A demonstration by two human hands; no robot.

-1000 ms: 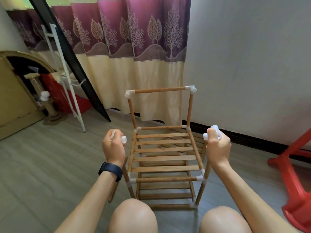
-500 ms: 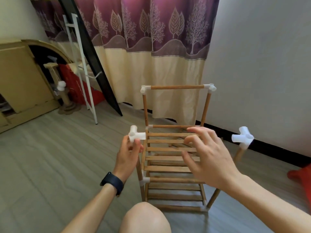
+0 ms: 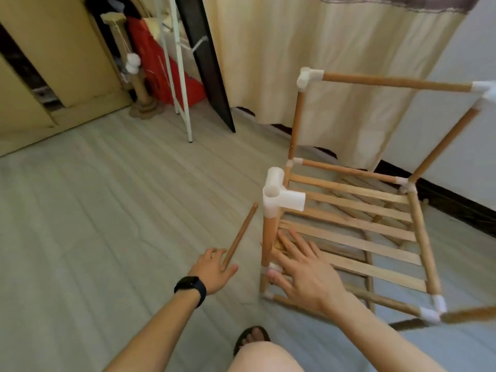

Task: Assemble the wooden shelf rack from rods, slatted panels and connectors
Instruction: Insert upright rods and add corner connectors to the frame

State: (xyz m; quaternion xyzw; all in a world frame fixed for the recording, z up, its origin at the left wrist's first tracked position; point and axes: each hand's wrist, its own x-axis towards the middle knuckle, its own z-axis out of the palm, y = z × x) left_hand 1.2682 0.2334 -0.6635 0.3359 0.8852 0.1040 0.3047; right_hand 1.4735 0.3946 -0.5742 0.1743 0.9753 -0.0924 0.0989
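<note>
So at this point my left hand (image 3: 214,267) was down near the floor (image 3: 107,224) with a loose wooden rod (image 3: 240,234) in it. The rod ran up and away from my fingers at a slant, its far end pointing toward the rack and stopping just short of the white three-way connector (image 3: 280,196). My fingers were curled loosely round the bottom end of the rod, more of a light pinch than a fist. Black watch (image 3: 190,287) on that wrist, if anyone cares.

My right hand (image 3: 303,275) was wide open, fingers spread flat, reaching in at the near left corner of the shelf rack (image 3: 357,226). It had nothing in it. The fingertips were over the slats of the upper slatted panel (image 3: 349,237), right beside the near left upright (image 3: 268,237), and my thumb was down by the small white joint at the foot of that upright. Can't honestly tell if the palm was pressing on the slats or just hovering over them.

The rack itself stood on the floor in front of the cream curtain (image 3: 322,63), with a second slatted layer showing underneath. The back two uprights were joined by a top rod (image 3: 397,83) between white corner pieces. The connector on the near left upright had two sockets open and empty. The near right corner was blurred.
</note>
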